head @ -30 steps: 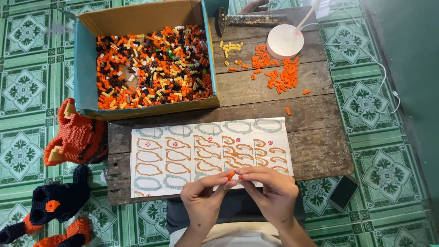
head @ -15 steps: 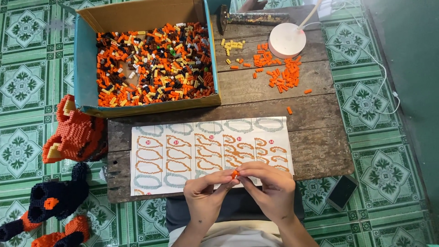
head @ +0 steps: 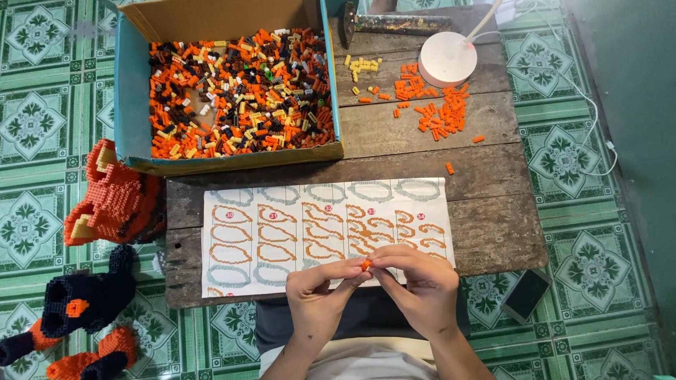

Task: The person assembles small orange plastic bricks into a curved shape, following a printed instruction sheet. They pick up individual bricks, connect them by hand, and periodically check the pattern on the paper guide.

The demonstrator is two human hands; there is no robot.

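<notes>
Both hands stay together at the counter's [head: 493, 232] near edge, barely shifted from a second ago. The left hand [head: 318, 295] and right hand [head: 422, 285] pinch one small orange brick piece [head: 366, 264] between their fingers, just above the instruction sheet [head: 282, 232]. The box of mixed bricks [head: 239, 91] sits untouched beyond.

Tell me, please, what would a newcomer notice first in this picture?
First, the blue cardboard box at the table's far left, heaped with small orange, black and yellow bricks. Next, both hands, left hand and right hand, pinch one tiny orange brick over the instruction sheet at the near edge.
</notes>
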